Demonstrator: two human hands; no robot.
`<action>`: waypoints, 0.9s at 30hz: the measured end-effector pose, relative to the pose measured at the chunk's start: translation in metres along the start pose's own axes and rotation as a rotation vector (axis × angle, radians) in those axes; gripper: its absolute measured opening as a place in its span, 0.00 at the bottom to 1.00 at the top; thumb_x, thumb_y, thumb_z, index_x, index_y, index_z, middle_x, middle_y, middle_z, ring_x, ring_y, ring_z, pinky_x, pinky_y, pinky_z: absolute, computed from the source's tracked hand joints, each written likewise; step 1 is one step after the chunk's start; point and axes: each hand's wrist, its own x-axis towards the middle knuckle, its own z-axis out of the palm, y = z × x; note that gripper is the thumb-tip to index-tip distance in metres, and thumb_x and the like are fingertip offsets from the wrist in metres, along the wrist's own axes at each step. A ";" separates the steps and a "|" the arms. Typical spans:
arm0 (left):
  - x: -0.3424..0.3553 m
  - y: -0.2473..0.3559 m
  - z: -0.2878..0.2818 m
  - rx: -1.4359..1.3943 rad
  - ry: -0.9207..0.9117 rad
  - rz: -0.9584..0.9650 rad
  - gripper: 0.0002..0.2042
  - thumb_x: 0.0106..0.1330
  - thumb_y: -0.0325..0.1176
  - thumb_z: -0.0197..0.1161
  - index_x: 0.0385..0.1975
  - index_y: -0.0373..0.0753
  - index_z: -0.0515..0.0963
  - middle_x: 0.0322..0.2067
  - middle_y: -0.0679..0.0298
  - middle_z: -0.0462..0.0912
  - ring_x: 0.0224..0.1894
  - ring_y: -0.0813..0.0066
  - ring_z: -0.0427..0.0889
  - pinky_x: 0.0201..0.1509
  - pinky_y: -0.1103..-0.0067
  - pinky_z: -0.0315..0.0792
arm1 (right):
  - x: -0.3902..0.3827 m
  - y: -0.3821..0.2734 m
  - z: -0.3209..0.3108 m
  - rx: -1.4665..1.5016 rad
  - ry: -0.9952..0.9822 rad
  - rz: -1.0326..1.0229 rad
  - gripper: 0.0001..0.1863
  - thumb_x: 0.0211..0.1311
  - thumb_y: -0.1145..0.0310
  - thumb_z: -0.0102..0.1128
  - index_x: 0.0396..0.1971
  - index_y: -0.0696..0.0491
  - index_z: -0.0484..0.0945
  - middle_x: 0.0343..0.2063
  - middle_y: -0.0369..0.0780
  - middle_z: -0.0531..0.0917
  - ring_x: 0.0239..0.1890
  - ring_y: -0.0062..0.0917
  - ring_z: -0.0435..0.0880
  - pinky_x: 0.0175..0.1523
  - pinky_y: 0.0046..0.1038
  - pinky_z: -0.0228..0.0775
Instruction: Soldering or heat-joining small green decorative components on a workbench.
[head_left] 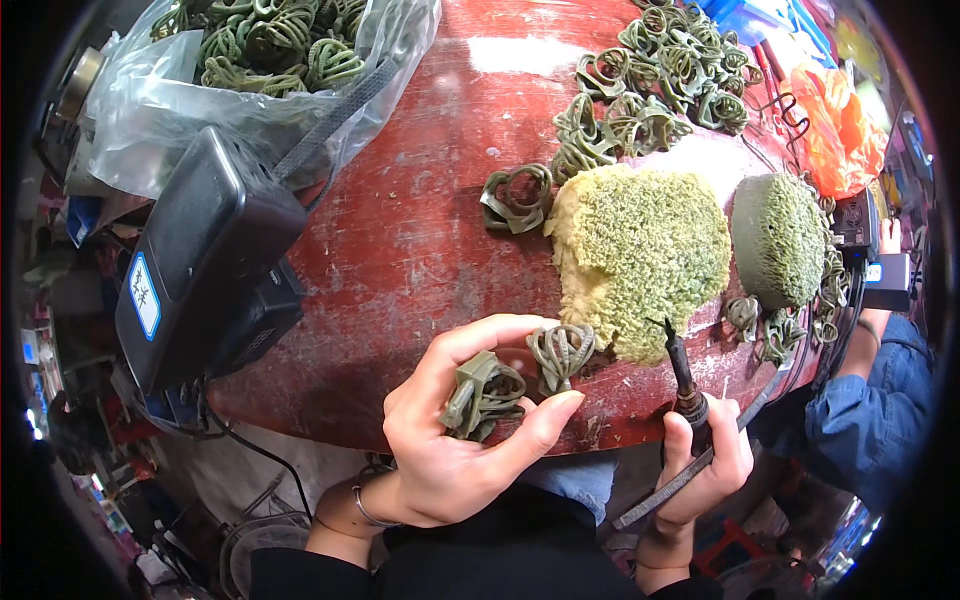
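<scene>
My left hand (460, 440) is curled around a dark green, band-like looped piece (484, 396). A second green piece (562, 356), made of several curved ribs like a small cage, sits between the tips of my index finger and thumb. My right hand (712, 462) grips a soldering-iron-like tool (684, 375), its thin blackened tip pointing up and away. A long flat grey strip (665, 492) also crosses that hand; what it is, I cannot tell. Just beyond the tip lies a rough yellow-green spongy block (645, 255), with a looped green piece (517, 198) at its far left corner.
Many similar green pieces (665, 70) lie at the back right; more fill a clear plastic bag (370, 110) at the back left. A black device (205, 260) stands left. On the right are a round green block (782, 240), an orange bag (835, 130) and another person's sleeve (870, 405).
</scene>
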 end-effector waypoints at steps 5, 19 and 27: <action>0.000 0.002 0.008 -0.089 0.109 -0.037 0.22 0.48 0.19 0.66 0.45 0.29 0.69 0.37 0.59 0.79 0.35 0.83 0.77 0.33 0.88 0.73 | -0.009 0.002 -0.006 0.132 -0.026 -0.100 0.20 0.48 0.56 0.65 0.29 0.60 0.75 0.21 0.42 0.78 0.21 0.31 0.78 0.26 0.24 0.70; 0.003 -0.003 0.004 0.013 0.033 0.100 0.22 0.49 0.17 0.64 0.46 0.29 0.67 0.45 0.53 0.73 0.40 0.77 0.76 0.35 0.87 0.75 | -0.001 -0.004 0.001 0.129 -0.159 -0.202 0.19 0.43 0.62 0.70 0.32 0.56 0.75 0.22 0.40 0.78 0.19 0.28 0.79 0.23 0.23 0.70; 0.004 -0.002 0.004 0.065 0.028 0.144 0.22 0.49 0.16 0.64 0.46 0.29 0.67 0.45 0.53 0.72 0.40 0.77 0.76 0.34 0.87 0.76 | 0.000 -0.007 0.000 0.106 -0.178 -0.182 0.19 0.41 0.64 0.71 0.32 0.56 0.75 0.21 0.40 0.77 0.19 0.29 0.78 0.23 0.25 0.70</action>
